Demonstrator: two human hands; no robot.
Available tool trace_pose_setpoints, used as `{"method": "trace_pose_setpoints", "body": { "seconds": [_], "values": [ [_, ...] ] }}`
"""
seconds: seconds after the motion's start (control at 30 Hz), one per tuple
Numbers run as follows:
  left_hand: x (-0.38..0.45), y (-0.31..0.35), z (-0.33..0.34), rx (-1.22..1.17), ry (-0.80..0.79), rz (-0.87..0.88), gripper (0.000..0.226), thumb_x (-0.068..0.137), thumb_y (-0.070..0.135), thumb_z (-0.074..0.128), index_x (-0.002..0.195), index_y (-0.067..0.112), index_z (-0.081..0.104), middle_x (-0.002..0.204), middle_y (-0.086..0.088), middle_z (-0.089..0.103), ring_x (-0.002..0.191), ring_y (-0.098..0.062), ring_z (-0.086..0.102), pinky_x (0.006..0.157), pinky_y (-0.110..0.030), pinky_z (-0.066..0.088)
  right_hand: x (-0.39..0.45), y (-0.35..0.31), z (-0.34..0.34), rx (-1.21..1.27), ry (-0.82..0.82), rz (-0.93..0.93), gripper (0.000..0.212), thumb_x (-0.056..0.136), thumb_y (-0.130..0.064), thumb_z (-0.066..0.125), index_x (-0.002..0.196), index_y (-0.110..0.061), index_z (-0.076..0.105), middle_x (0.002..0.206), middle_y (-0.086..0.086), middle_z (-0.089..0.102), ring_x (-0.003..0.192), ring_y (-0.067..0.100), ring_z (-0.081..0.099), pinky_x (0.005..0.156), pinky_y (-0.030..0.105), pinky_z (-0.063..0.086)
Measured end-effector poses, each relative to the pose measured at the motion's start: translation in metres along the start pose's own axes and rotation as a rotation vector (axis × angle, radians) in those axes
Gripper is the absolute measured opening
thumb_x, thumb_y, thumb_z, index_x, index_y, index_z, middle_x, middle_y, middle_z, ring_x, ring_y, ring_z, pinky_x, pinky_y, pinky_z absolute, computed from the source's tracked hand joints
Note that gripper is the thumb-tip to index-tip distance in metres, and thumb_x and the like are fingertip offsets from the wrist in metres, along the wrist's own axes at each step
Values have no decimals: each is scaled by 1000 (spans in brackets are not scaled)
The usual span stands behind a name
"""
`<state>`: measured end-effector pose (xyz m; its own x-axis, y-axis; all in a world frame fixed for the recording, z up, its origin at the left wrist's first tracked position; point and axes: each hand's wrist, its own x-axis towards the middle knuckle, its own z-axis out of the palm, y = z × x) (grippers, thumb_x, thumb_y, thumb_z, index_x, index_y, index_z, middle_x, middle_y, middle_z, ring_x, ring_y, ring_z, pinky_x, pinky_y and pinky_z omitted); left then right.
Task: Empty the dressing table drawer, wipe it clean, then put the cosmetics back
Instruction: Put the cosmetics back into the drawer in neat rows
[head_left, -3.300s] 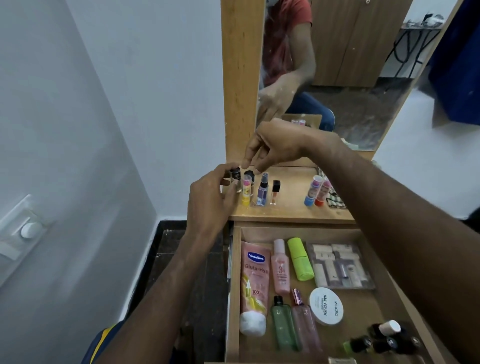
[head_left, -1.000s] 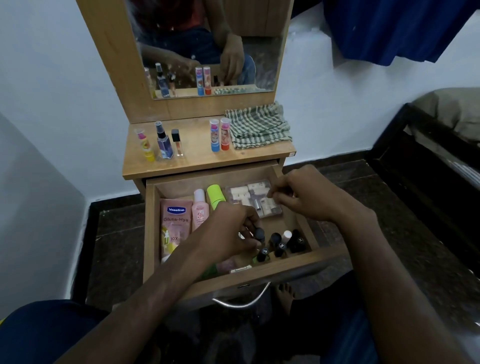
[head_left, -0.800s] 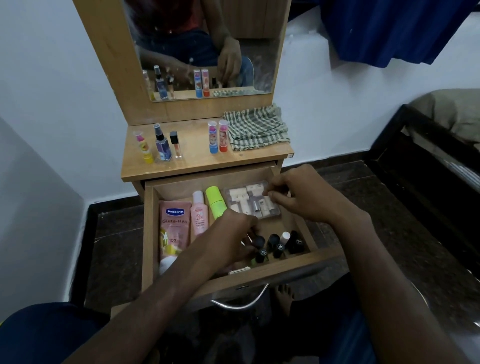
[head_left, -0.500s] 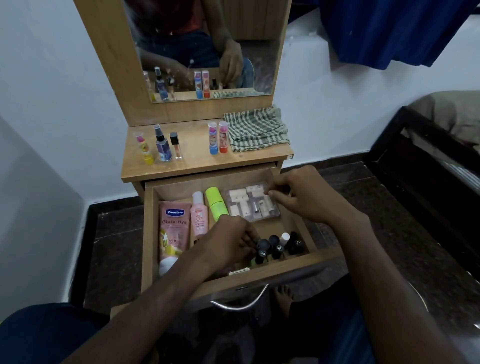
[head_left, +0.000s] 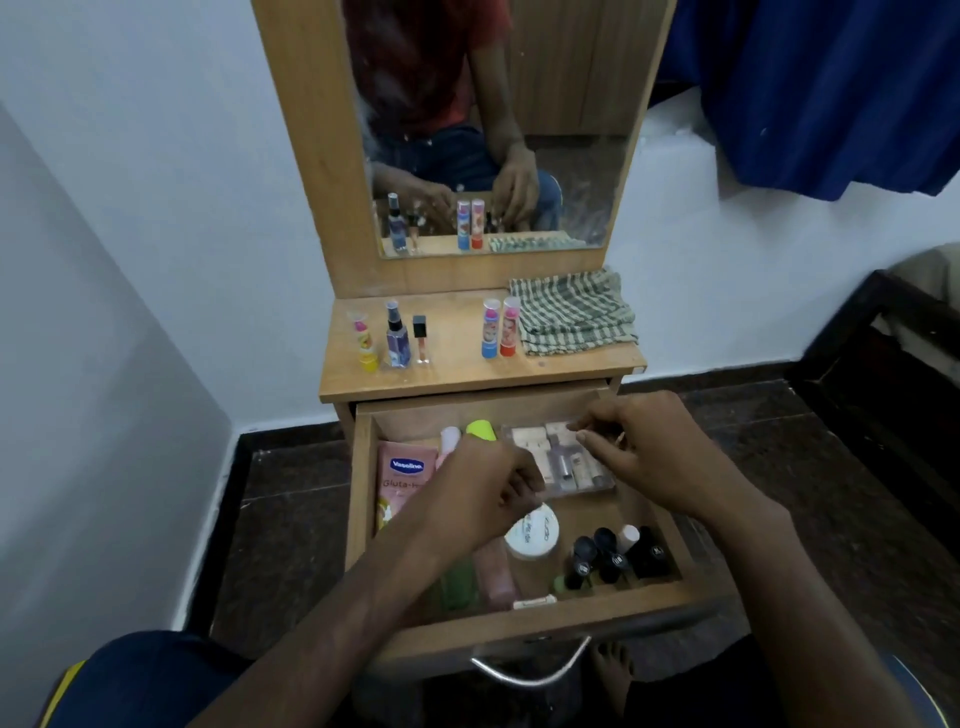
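Note:
The wooden drawer (head_left: 545, 623) stands pulled out under the dressing table. In it lie a pink Vaseline tube (head_left: 405, 478), a lime-green capped tube (head_left: 480, 430), a white round jar (head_left: 535, 535), green and pink bottles (head_left: 496, 577), several dark nail polish bottles (head_left: 608, 556) and a clear plastic case (head_left: 561, 467). My left hand (head_left: 488, 493) hovers curled above the jar; anything inside it is hidden. My right hand (head_left: 639, 457) pinches the case's far right corner.
On the tabletop (head_left: 452, 374) stand a yellow tube (head_left: 366, 340), a spray bottle (head_left: 397, 338), a lip gloss (head_left: 421, 338) and two sticks (head_left: 498, 327), beside a folded checked cloth (head_left: 571, 312). A mirror (head_left: 571, 104) rises behind. Dark furniture (head_left: 883, 364) is at the right.
My left hand has lifted away from the nail polish bottles toward the drawer's middle. My right hand stays on the clear case. Earlier, both hands came down from the tabletop.

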<state>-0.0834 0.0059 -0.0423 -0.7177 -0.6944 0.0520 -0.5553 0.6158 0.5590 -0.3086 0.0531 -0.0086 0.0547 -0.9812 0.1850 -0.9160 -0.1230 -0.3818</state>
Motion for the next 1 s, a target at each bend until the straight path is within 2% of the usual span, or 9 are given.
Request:
{"method": "trace_pose_setpoints", "body": {
  "seconds": [0.13, 0.23, 0.3, 0.5, 0.63, 0.7, 0.8, 0.9, 1.0],
  "values": [
    [-6, -22, -38, -12, 401, 65, 12, 95, 21, 77, 107, 23, 78, 97, 11, 77, 87, -2, 70, 77, -30, 61, 10, -18, 9, 53, 154, -23, 20, 92, -23, 78, 112, -19, 79, 96, -12, 73, 80, -5, 59, 75, 7, 43],
    [-12, -39, -55, -33, 678, 111, 12, 95, 17, 77, 107, 19, 77, 97, 11, 75, 85, -2, 67, 74, -28, 60, 20, -31, 12, 104, 229, -40, 24, 89, -20, 81, 113, -17, 80, 103, -5, 77, 87, 4, 66, 82, 18, 53],
    [-10, -45, -62, 2, 774, 111, 16, 95, 17, 77, 111, 18, 77, 101, 10, 74, 85, -2, 64, 77, -28, 59, 32, -38, 9, 140, 298, -31, 27, 89, -20, 82, 116, -17, 79, 103, -6, 76, 85, 4, 66, 83, 17, 54],
    [31, -24, -75, 79, 748, 74, 38, 99, 22, 73, 137, 19, 69, 120, 4, 72, 76, 1, 58, 83, -18, 51, 80, -51, 1, 157, 430, -46, 45, 95, -15, 74, 139, -16, 66, 114, 0, 74, 86, 13, 68, 85, 34, 56],
    [60, -14, -74, 81, 729, 33, 45, 100, 23, 70, 144, 14, 64, 133, -1, 71, 107, -11, 69, 101, -21, 48, 97, -46, 14, 171, 405, -40, 48, 98, -16, 72, 145, -16, 62, 128, 1, 72, 86, 9, 67, 86, 23, 50],
    [72, -15, -73, 98, 714, -14, 45, 102, 24, 67, 145, 13, 62, 135, -5, 70, 118, -17, 68, 103, -25, 47, 102, -43, 21, 140, 421, -58, 43, 98, -14, 72, 140, -15, 66, 126, 2, 75, 86, 7, 65, 83, 17, 43],
    [83, -19, -72, 95, 667, -43, 36, 102, 24, 65, 137, 17, 68, 123, -2, 75, 106, -17, 71, 97, -35, 55, 110, -43, 23, 142, 452, -59, 34, 97, -12, 72, 131, -14, 72, 114, 0, 79, 87, 12, 70, 81, 19, 47],
    [85, -23, -69, 21, 688, -40, 30, 100, 22, 70, 129, 19, 71, 114, 4, 77, 94, -10, 73, 88, -32, 59, 112, -40, 21, 186, 453, -49, 30, 94, -10, 75, 124, -15, 75, 99, -3, 79, 80, 7, 67, 80, 23, 54],
    [83, -24, -65, -22, 715, -32, 27, 96, 19, 75, 123, 17, 73, 109, 5, 77, 87, -5, 72, 82, -31, 61, 106, -38, 16, 184, 443, -37, 31, 93, -11, 76, 124, -14, 75, 100, 0, 79, 85, 9, 70, 82, 20, 54]
  ]
}}
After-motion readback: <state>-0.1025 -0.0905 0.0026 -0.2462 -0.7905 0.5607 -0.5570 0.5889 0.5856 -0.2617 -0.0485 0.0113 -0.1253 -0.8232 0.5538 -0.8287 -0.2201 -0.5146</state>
